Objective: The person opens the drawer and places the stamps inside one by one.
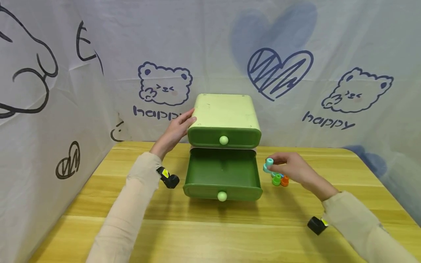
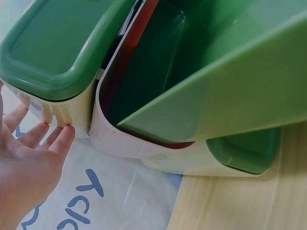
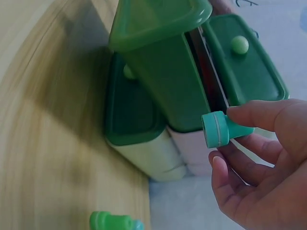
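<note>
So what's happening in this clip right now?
A person sits at a wooden table with a small green drawer unit. The left hand rests open against the unit's upper left side. The lower drawer is pulled out; the upper drawer is closed. The right hand pinches a teal peg beside the open drawer, above a few more pegs on the table.

Wooden table (image 1: pixel 230 233), pale yellow planks, grain running left to right. White cloth backdrop (image 1: pixel 98 44) hangs behind and along the left side, printed in dark blue: bear drawings (image 1: pixel 164 83), a scribbled heart (image 1: pixel 279 73), the word "happy" (image 1: pixel 327 122). A blue smudge marks the cloth above the heart.
</note>
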Demonstrator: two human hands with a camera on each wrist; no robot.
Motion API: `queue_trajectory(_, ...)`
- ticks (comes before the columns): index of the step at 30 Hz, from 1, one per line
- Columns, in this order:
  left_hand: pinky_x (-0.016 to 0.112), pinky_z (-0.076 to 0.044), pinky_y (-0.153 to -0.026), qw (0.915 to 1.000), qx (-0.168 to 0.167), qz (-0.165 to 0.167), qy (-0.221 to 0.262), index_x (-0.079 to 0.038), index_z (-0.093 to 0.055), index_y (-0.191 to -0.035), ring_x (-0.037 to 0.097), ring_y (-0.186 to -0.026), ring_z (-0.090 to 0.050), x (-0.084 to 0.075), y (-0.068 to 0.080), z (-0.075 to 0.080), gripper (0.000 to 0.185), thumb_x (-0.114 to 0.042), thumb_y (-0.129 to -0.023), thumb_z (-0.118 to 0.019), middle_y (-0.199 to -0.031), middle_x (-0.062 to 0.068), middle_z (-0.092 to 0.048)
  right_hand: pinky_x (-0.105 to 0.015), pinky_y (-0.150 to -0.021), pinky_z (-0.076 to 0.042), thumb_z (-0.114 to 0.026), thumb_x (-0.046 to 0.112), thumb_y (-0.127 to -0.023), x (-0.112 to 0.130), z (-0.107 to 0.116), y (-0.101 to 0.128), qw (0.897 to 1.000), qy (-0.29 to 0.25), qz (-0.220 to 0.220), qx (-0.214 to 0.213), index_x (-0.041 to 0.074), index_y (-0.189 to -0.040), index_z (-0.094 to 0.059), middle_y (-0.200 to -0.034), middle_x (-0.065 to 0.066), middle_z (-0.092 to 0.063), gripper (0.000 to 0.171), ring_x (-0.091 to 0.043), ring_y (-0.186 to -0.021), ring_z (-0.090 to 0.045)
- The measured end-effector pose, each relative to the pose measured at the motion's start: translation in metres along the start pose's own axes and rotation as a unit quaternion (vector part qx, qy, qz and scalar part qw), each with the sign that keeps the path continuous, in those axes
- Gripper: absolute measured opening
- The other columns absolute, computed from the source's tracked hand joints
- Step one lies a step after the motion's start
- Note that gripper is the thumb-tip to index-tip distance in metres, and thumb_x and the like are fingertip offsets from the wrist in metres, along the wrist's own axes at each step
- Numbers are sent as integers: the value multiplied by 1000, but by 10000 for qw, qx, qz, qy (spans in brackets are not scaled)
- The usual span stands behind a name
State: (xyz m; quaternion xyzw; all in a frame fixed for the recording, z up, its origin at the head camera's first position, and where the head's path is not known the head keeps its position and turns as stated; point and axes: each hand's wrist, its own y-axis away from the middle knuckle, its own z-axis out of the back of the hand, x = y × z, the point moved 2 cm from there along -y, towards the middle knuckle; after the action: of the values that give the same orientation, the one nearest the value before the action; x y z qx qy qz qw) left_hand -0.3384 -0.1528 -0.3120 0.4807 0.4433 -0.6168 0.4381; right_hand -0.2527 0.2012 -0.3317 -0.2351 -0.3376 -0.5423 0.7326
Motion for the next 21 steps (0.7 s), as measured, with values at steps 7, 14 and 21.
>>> queue_trajectory(7, 41, -33, -111, 9999, 98, 29, -25, -15, -26, -154, 22, -141, -28, -1, 1, 0, 57, -31, -103, -47, -157, 6, -25, -42, -84, -53, -69, 20, -91, 18, 0, -5, 9996, 133, 147, 204, -3, -119, -65, -113, -16, -64, 36, -29, -100, -59)
queue_trajectory(14, 41, -32, -111, 10000, 86, -2, 21, -14, -26, -154, 22, -141, -27, 1, 1, 1, 57, -30, -103, -47, -158, 6, -24, -47, -89, -50, -69, 20, -90, 38, -2, -19, 9950, 536, 511, 673, 1, -112, -68, -108, -9, -67, 29, -28, -99, -59)
queue_trajectory(21, 42, -31, -111, 10000, 47, -5, 49, -15, -27, -153, 22, -141, -27, 2, 0, 0, 56, -30, -103, -47, -157, 6, -25, -38, -83, -54, -71, 14, -88, 64, -10, -39, 9778, 882, 1290, 1398, 0, -108, -70, -96, -2, -71, 24, -20, -91, -64)
